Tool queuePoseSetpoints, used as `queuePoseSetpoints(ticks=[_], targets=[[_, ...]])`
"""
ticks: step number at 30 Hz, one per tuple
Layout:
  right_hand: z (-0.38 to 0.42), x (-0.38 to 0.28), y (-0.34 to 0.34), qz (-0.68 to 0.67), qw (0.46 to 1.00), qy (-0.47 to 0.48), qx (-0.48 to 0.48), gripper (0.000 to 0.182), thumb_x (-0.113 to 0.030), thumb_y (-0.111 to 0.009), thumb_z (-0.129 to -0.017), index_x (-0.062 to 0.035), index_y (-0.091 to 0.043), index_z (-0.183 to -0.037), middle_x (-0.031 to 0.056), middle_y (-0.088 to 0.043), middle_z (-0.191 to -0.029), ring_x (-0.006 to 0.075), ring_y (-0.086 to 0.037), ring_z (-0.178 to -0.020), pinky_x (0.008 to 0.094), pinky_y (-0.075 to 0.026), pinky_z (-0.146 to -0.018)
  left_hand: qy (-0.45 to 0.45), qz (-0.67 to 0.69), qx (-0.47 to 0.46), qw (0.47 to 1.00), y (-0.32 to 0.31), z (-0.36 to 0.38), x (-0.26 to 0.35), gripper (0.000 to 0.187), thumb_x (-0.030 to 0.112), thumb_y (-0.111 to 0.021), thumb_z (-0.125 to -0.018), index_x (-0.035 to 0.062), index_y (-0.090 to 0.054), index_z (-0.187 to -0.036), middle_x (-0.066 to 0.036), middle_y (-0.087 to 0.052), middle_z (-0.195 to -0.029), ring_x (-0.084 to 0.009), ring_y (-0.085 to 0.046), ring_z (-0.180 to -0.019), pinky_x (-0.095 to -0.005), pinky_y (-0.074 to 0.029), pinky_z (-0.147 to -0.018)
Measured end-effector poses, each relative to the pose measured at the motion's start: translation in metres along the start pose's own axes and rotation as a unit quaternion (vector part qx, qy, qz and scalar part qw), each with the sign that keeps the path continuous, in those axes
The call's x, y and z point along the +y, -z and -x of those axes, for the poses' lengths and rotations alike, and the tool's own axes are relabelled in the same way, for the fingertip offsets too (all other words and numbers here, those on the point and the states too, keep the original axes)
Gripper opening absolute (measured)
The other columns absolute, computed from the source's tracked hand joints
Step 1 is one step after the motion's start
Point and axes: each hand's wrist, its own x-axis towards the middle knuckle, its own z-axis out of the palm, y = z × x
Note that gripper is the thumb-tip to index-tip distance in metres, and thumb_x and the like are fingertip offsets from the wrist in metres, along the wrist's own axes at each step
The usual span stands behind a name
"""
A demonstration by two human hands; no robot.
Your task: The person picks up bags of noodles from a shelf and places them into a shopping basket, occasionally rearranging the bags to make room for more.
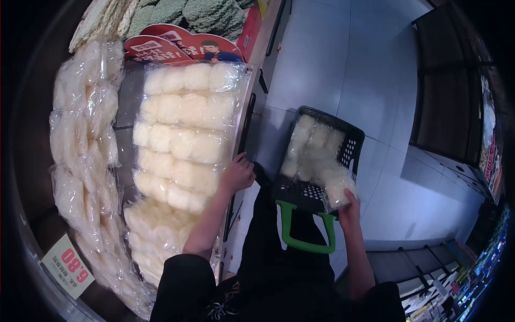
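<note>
While the head camera looks straight down, the left hand rests with fingers curled against the right edge of a large clear plastic pack of pale, puffy white cakes in rows, lying on the shelf display. Grip: fingers hooked on the pack's edge; thumb hidden, so full closure cannot be told.

Right hand closes on the near corner of a second clear bag of the same pale cakes. That bag lies inside a black perforated plastic shopping basket with a green handle, which hangs folded toward the person. Basket sits on the grey tiled floor, just right of the shelf edge.

More clear-wrapped pale cakes stacked left of the held pack; another pile below it. Green and beige round cakes at the shelf top, behind red card signs. White price tag with red digits at lower left. Black sleeves on both arms.
</note>
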Motion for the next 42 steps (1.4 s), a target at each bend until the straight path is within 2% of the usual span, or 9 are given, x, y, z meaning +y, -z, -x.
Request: queuePoseSetpoints(ticks=[11, 21, 28, 34, 35, 36, 38, 41, 42], targets=[[-0.152, 0.071, 0.047, -0.221, 0.975, -0.024, 0.022, 0.047, -0.008, -0.065, -0.087, -0.0005, -0.046, -0.129, 0.0119, -0.056, -0.126, 0.0258, -0.054, -0.116, 0.0381, -0.044, -0.100, 0.007, -0.012, 0.001, 1.000, 0.008, -0.008, 0.008, 0.009, 0.013, -0.058, -0.069, 0.0042, -0.056, -0.066, -0.012, -0.053, -0.061, -0.0262, -0.057, -0.068, -0.0410, -0.041, -0.102], [-0.248, 0.221, 0.129, -0.128, 0.952, -0.220, 0.170, 0.052, -0.008, -0.069, -0.084, -0.0082, -0.043, -0.130, 0.0123, -0.053, -0.121, 0.0297, -0.053, -0.114, 0.0494, -0.048, -0.094, 0.024, -0.017, -0.006, 1.000, 0.003, -0.012, 0.008, 0.012, 0.009, -0.059, -0.066, 0.0000, -0.062, -0.073, -0.012, -0.056, -0.063, -0.0245, -0.058, -0.067, -0.0408, -0.042, -0.103], [-0.277, 0.253, 0.143, -0.136, 0.956, -0.178, 0.189, 0.054, -0.007, -0.068, -0.084, -0.0097, -0.042, -0.132, 0.0159, -0.051, -0.123, 0.0321, -0.054, -0.111, 0.0528, -0.047, -0.094, 0.038, -0.028, -0.035, 0.998, 0.001, -0.012, 0.007, 0.027, 0.009, -0.058, -0.067, -0.0027, -0.067, -0.090, -0.010, -0.058, -0.067, -0.0228, -0.060, -0.072, -0.0426, -0.042, -0.103], [-0.269, 0.255, 0.138, 0.075, 0.942, -0.284, 0.163, 0.053, -0.014, -0.067, -0.085, -0.0115, -0.043, -0.133, 0.0175, -0.057, -0.119, 0.0363, -0.056, -0.112, 0.0522, -0.049, -0.090, 0.040, -0.044, -0.018, 0.998, 0.003, -0.014, 0.010, 0.019, 0.008, -0.059, -0.065, -0.0018, -0.065, -0.080, -0.010, -0.058, -0.066, -0.0221, -0.059, -0.071, -0.0408, -0.043, -0.102], [-0.272, 0.254, 0.143, 0.370, 0.896, -0.229, 0.082, 0.059, -0.019, -0.073, -0.078, -0.0040, -0.046, -0.128, 0.0203, -0.058, -0.117, 0.0358, -0.058, -0.109, 0.0488, -0.050, -0.089, 0.037, -0.043, -0.016, 0.998, 0.002, -0.013, 0.009, 0.020, 0.008, -0.059, -0.066, -0.0018, -0.065, -0.082, -0.010, -0.057, -0.066, -0.0225, -0.059, -0.070, -0.0414, -0.043, -0.102], [-0.270, 0.248, 0.144, 0.631, 0.761, -0.150, -0.005, 0.067, -0.024, -0.078, -0.070, 0.0035, -0.048, -0.123, 0.0232, -0.059, -0.115, 0.0353, -0.060, -0.107, 0.0453, -0.051, -0.088, 0.035, -0.042, -0.013, 0.998, 0.002, -0.012, 0.009, 0.021, 0.008, -0.059, -0.067, -0.0018, -0.065, -0.084, -0.010, -0.057, -0.066, -0.0229, -0.059, -0.070, -0.0421, -0.042, -0.102], [-0.251, 0.235, 0.136, 0.666, 0.739, -0.071, 0.066, 0.071, -0.029, -0.080, -0.062, 0.0085, -0.052, -0.116, 0.0259, -0.062, -0.109, 0.0373, -0.061, -0.105, 0.0423, -0.050, -0.088, 0.037, -0.041, -0.014, 0.998, 0.000, -0.012, 0.009, 0.018, 0.008, -0.059, -0.067, -0.0011, -0.064, -0.081, -0.010, -0.056, -0.065, -0.0229, -0.059, -0.071, -0.0417, -0.042, -0.103], [-0.213, 0.216, 0.151, 0.700, 0.704, 0.114, 0.023, 0.058, -0.023, -0.069, -0.071, 0.0069, -0.053, -0.118, 0.0298, -0.060, -0.111, 0.0421, -0.057, -0.107, 0.0449, -0.045, -0.094, 0.035, -0.034, -0.015, 0.999, 0.008, -0.008, 0.009, 0.011, 0.015, -0.060, -0.068, 0.0034, -0.060, -0.070, -0.010, -0.057, -0.065, -0.0227, -0.061, -0.076, -0.0392, -0.038, -0.106], [-0.195, 0.189, 0.135, 0.691, 0.722, 0.038, -0.001, 0.068, -0.025, -0.072, -0.070, 0.0084, -0.050, -0.125, 0.0282, -0.059, -0.115, 0.0407, -0.058, -0.110, 0.0423, -0.045, -0.096, 0.030, -0.050, -0.025, 0.998, 0.009, -0.006, 0.008, 0.012, 0.016, -0.060, -0.068, 0.0039, -0.059, -0.069, -0.010, -0.058, -0.064, -0.0232, -0.061, -0.078, -0.0395, -0.038, -0.106]])
